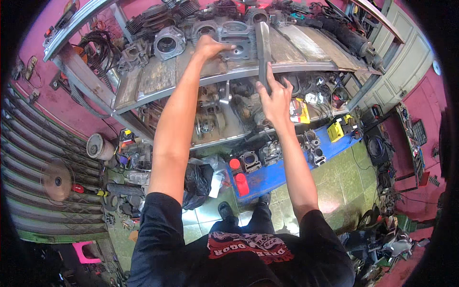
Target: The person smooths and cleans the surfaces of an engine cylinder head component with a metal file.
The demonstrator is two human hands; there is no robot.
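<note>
On the upper wooden shelf stands a grey finned engine casting (pixel 237 50) with round holes in its face. My left hand (pixel 209 47) is at its left side, the thumb stretched over its face and the other fingers curled, partly hidden. A long flat grey metal bar (pixel 264 45) stands just right of the casting, pointing away from me. Its near end is in my right hand (pixel 277 101), with the index finger stretched along the bar and the thumb on its left side. Whether the bar touches the casting I cannot tell.
A round-bored engine casting (pixel 169 43) and several others line the upper shelf (pixel 158 76). Its metal front edge runs below my hands. On the lower shelf lie engine parts and a yellow packet (pixel 299 111). A blue bench (pixel 267 178) bears cylinder parts and a red bottle (pixel 241 184).
</note>
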